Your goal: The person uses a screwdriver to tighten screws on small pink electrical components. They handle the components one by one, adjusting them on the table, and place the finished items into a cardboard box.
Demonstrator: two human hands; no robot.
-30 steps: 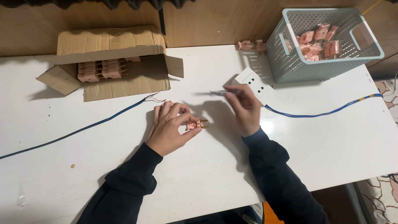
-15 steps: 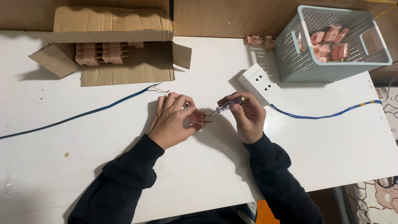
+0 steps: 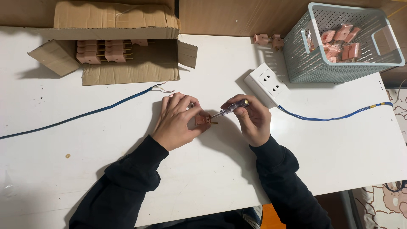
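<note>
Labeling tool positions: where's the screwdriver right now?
In the head view, the screwdriver is at table centre, held in the right hand, its tip at the pink plug in the left hand, just below the white socket.

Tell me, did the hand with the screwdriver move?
Yes. The right hand came away from the white socket, toward the pink plug in the left hand.

Open brown cardboard box (image 3: 127, 63) lying on its side at the table's (image 3: 85, 178) far left, flaps splayed (pink plugs (image 3: 104, 51) stacked inside), no labels, signs or screens in view
</note>
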